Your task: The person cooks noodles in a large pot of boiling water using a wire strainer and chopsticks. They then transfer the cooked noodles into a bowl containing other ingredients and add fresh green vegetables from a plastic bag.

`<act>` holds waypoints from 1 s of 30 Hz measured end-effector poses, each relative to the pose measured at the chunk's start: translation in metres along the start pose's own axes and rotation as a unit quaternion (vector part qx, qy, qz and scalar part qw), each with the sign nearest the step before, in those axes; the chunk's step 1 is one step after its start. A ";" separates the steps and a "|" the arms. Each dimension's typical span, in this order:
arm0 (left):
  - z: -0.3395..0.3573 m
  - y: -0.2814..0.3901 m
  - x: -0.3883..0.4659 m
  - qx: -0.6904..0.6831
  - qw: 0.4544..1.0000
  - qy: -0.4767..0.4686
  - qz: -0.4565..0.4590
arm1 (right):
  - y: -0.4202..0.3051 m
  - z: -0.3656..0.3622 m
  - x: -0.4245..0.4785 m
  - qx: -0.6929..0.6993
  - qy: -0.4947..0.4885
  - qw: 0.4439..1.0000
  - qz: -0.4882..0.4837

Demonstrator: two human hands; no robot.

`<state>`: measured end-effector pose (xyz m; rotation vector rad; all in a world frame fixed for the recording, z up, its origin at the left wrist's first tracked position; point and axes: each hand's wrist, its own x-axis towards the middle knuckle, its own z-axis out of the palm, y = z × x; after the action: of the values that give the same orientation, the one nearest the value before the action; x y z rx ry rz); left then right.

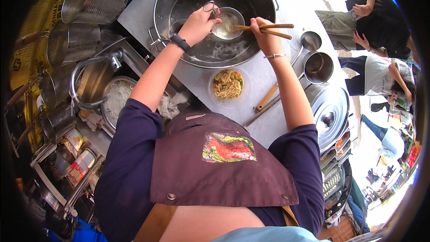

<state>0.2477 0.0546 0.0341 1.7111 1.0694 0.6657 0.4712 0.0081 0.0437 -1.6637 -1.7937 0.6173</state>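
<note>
My left hand (201, 23) grips the handle of a round metal ladle or strainer (240, 18) above the wide steel pot (215, 58). A metal loop sticks out over its fingers. Pale noodles or cloudy liquid lie in the small round vessel; which, I cannot tell. My right hand (267, 37) holds a pair of wooden chopsticks (278, 31), tips inside that vessel. Watery liquid with whitish foam shows low in the pot. Just in front of the pot, a clear plastic bowl (248, 89) holds cooked noodles (227, 84) with bits of vegetable.
Right of the pot lie two metal ladles (310, 41) (318, 68), a wooden-handled tool (267, 97) and a lidded pot (327, 117). At left are a curved faucet (79, 80), a bowl of white noodles (117, 95) and perforated strainers (97, 0). Several people (376, 23) stand beyond the counter.
</note>
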 end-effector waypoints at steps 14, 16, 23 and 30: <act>-0.029 -0.003 0.019 -0.173 0.906 -0.197 -0.332 | -0.022 -0.063 -0.058 0.235 0.143 0.954 0.118; -0.024 -0.015 0.027 -0.156 0.899 -0.221 -0.344 | -0.023 -0.068 -0.067 0.241 0.148 0.952 0.120; -0.016 0.002 0.020 -0.224 0.872 -0.247 -0.359 | -0.029 -0.087 -0.097 0.274 0.179 0.938 0.118; -0.048 0.086 -0.033 -0.166 0.915 -0.227 -0.290 | -0.054 -0.100 -0.116 0.250 0.212 0.939 0.100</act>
<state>0.2234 0.0343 0.1332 1.0905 0.9876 0.0487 0.5058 -0.1197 0.1381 -1.4856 -1.0600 0.6727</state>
